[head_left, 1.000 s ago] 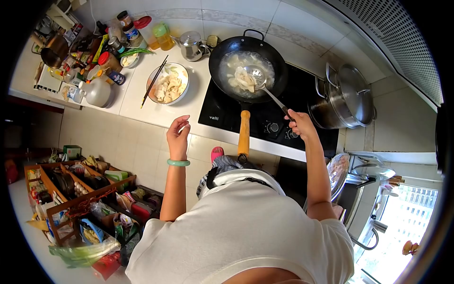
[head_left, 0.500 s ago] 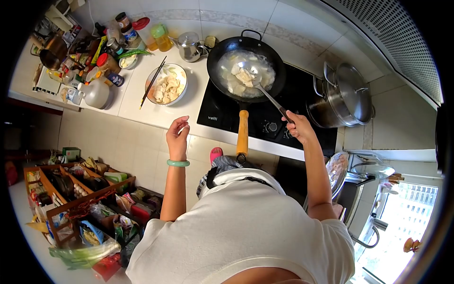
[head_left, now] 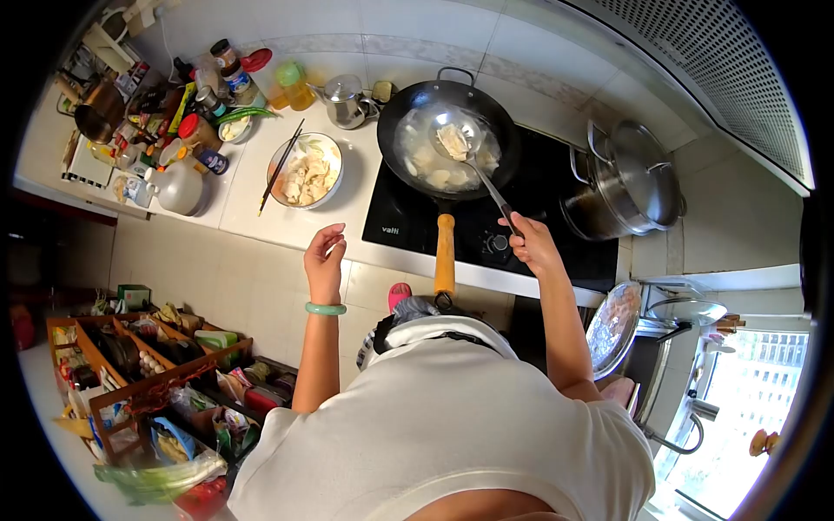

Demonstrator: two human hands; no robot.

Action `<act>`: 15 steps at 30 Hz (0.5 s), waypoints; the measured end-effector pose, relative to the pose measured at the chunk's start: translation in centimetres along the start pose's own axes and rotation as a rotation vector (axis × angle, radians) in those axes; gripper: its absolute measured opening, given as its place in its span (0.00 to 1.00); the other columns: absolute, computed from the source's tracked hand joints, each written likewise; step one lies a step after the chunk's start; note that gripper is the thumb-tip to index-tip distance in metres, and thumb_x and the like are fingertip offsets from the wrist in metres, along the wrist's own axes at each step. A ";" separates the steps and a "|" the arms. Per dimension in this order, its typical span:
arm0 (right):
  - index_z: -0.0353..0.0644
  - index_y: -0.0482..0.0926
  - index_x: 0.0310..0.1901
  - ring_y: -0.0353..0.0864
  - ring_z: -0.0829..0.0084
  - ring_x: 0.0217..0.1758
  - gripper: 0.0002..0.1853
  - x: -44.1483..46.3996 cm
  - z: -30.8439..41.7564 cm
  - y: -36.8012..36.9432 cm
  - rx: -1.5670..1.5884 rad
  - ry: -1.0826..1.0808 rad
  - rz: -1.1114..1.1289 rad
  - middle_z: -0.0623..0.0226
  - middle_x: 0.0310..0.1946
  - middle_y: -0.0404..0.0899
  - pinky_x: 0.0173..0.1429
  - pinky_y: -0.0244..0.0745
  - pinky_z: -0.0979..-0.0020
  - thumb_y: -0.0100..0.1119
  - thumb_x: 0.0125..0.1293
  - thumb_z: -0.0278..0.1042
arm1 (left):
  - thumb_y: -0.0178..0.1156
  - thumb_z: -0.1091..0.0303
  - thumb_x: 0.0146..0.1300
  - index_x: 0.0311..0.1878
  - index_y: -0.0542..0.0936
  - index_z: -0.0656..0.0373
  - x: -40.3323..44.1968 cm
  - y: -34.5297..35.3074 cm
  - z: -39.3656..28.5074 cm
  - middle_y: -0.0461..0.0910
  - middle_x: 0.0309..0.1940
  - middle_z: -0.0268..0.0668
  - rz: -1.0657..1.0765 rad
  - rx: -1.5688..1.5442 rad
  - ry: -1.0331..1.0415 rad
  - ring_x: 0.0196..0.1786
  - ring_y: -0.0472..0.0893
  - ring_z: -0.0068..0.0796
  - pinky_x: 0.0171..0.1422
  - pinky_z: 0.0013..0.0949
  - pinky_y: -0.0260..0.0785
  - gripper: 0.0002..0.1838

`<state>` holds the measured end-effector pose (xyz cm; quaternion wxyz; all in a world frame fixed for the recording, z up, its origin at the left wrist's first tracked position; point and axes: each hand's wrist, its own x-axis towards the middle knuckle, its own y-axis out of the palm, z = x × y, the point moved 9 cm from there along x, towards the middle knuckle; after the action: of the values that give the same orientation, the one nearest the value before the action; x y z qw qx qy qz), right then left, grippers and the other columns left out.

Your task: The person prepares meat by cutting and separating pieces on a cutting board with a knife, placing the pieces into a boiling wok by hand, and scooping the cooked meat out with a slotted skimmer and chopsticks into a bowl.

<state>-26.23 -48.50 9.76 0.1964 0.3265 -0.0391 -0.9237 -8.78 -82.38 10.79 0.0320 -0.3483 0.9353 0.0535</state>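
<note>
Holding the left hand (head_left: 325, 248) in mid-air just short of the worktop (head_left: 241, 178), with fingers loosely curled around nothing. Closing the fingers of the right hand (head_left: 532, 247) around the dark handle of a metal ladle (head_left: 486, 182), right of the wooden handle (head_left: 445, 252) of a black wok (head_left: 511, 143). Slanting the ladle's long axis away and leftward, pointing the scoop over cloudy liquid (head_left: 415, 126) in the wok; impossible to tell whether dipping in. Carrying a small pale clump (head_left: 453, 141), less than the heap of a second ago, so probably with some back in the liquid. Farther left, a bowl (head_left: 337, 181) of pale pieces (head_left: 306, 180) with chopsticks (head_left: 281, 168); beyond, a metal kettle (head_left: 346, 104).
</note>
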 end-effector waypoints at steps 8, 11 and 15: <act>0.36 0.75 0.43 0.53 0.89 0.12 0.16 -0.1 1.0 -0.2 -0.031 0.003 -0.049 0.78 0.15 0.61 0.14 0.43 0.85 0.50 0.70 0.43 | 0.55 0.82 0.57 0.47 0.78 0.64 0.9 -0.6 0.0 0.79 0.43 0.32 0.027 0.017 -0.017 0.45 0.75 0.20 0.54 0.23 0.67 0.13; 0.35 0.75 0.42 0.53 0.89 0.12 0.16 -0.7 0.5 0.9 0.114 0.074 0.038 0.78 0.15 0.61 0.14 0.44 0.85 0.49 0.70 0.42 | 0.54 0.82 0.58 0.47 0.78 0.64 1.6 -1.2 -0.2 0.79 0.42 0.32 0.048 0.001 -0.039 0.45 0.75 0.20 0.54 0.23 0.67 0.13; 0.35 0.74 0.44 0.54 0.90 0.12 0.17 -1.6 2.1 2.1 -0.026 -0.072 -0.013 0.78 0.15 0.62 0.14 0.46 0.87 0.46 0.72 0.42 | 0.54 0.83 0.58 0.47 0.78 0.64 3.0 -2.9 -1.3 0.79 0.43 0.32 0.044 0.064 -0.015 0.45 0.75 0.20 0.53 0.23 0.67 0.13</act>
<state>-25.68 -49.94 12.83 0.1929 0.2909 -0.0322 -0.9366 -9.14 -86.68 11.54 0.0491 -0.3258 0.9438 0.0267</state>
